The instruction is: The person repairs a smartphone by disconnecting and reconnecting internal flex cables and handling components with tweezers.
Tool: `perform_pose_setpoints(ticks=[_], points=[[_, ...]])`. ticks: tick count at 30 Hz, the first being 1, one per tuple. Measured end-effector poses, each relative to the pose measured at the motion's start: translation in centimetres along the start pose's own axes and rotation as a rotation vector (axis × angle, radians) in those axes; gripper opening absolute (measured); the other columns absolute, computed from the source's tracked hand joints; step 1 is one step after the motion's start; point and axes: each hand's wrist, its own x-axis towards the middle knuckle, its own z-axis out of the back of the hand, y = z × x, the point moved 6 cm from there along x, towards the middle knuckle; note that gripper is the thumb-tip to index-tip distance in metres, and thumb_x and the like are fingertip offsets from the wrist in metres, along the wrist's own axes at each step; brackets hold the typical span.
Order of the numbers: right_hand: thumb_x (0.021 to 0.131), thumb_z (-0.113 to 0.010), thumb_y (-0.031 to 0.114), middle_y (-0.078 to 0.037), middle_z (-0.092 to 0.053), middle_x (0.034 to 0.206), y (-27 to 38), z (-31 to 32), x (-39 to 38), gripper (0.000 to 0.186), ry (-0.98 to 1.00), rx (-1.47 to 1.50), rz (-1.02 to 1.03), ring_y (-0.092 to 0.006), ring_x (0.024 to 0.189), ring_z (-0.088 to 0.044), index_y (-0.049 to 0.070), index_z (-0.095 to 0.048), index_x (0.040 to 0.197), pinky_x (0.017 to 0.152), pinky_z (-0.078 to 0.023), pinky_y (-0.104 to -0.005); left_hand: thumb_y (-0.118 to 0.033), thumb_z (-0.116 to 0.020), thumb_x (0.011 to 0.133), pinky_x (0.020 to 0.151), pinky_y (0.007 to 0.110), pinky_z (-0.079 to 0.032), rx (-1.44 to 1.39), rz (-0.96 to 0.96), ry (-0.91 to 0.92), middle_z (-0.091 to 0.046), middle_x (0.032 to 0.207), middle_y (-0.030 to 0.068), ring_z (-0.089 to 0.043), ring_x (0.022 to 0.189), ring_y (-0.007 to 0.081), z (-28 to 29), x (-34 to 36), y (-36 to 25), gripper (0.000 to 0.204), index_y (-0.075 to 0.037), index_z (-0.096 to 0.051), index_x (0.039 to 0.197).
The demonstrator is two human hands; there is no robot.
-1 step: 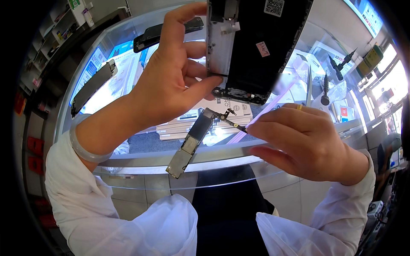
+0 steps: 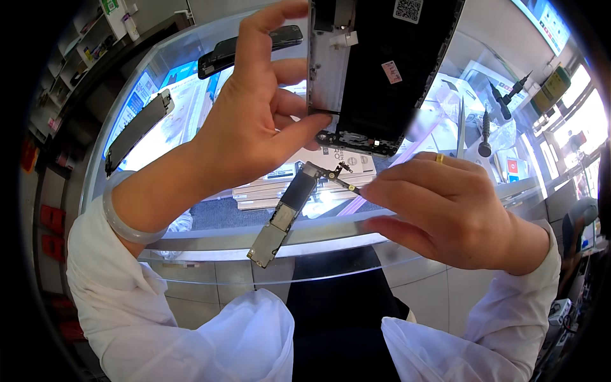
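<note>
A phone logic board (image 2: pixel 280 213) is hanging tilted in front of the desk (image 2: pixel 344 229); the right hand (image 2: pixel 439 207) is holding its narrow arm's end, though exact fingertip contact is hard to see. Above, the left hand (image 2: pixel 251 130) is gripping an opened phone housing (image 2: pixel 382 76). Flat boxes (image 2: pixel 258 195) are lying behind the board, a screwdriver (image 2: pixel 485 130) to the right.

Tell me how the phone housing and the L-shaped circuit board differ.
The phone housing is broad and mostly black; the circuit board is narrower and mainly grey. The left hand grips the phone housing by its side edge, while the right hand pinches the circuit board by its thin branch. Both are held in the air.
</note>
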Motion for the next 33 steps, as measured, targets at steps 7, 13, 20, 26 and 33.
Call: perform_pose_setpoints(ticks=[7,13,20,26,33], points=[[0.071,-0.083,0.004,-0.006,-0.070,0.078,-0.4,-0.6,0.5,0.020,-0.076,-0.056,0.027,-0.0171,0.061,-0.066,0.005,-0.071,0.086,0.052,-0.051,-0.0270,0.016,-0.060,0.084,0.064,0.025,-0.062,-0.026,-0.098,0.008,-0.048,0.141,0.0256,-0.072,0.097,0.0218,-0.3,-0.3,-0.4,0.101,-0.023,0.003,0.153],[0.070,-0.076,0.001,-0.006,-0.066,0.073,-0.7,-0.5,0.1,0.019,-0.165,0.001,0.031,-0.0189,0.058,-0.063,0.003,-0.068,0.087,0.050,-0.050,-0.0286,0.017,-0.060,0.083,0.062,0.020,-0.060,0.181,-0.234,0.187,-0.059,0.121,0.0106,-0.069,0.086,0.0131,-0.8,0.2,-1.3,0.052,-0.008,-0.060,0.128],[0.072,-0.077,0.002,-0.009,-0.068,0.074,-0.6,-0.1,-0.6,0.017,-0.228,-0.144,0.157,-0.0160,0.053,-0.063,0.001,-0.068,0.086,0.043,-0.048,-0.0242,0.017,-0.058,0.082,0.062,0.019,-0.057,0.235,-0.161,0.185,-0.063,0.111,0.0108,-0.068,0.081,0.0111,-0.8,0.0,-1.1,0.034,-0.004,-0.079,0.098],[0.077,-0.079,-0.001,-0.019,-0.073,0.086,0.5,0.4,-1.1,0.019,-0.261,-0.189,0.318,-0.0214,0.065,-0.073,-0.002,-0.065,0.090,0.054,-0.060,-0.0267,0.016,-0.059,0.081,0.065,0.020,-0.057,0.239,-0.020,0.185,-0.063,0.115,0.0111,-0.068,0.084,0.0114,-0.8,0.0,-0.7,0.031,-0.003,-0.079,0.094],[0.079,-0.077,-0.004,-0.020,-0.073,0.090,-0.4,0.8,-1.6,0.018,-0.268,-0.264,0.461,-0.0216,0.071,-0.074,-0.001,-0.063,0.090,0.058,-0.062,-0.0269,0.005,-0.069,0.078,0.068,0.020,-0.058,0.328,-0.131,0.182,-0.062,0.118,0.0117,-0.068,0.088,0.0120,-1.2,-0.5,-1.8,0.020,-0.003,-0.079,0.094]])
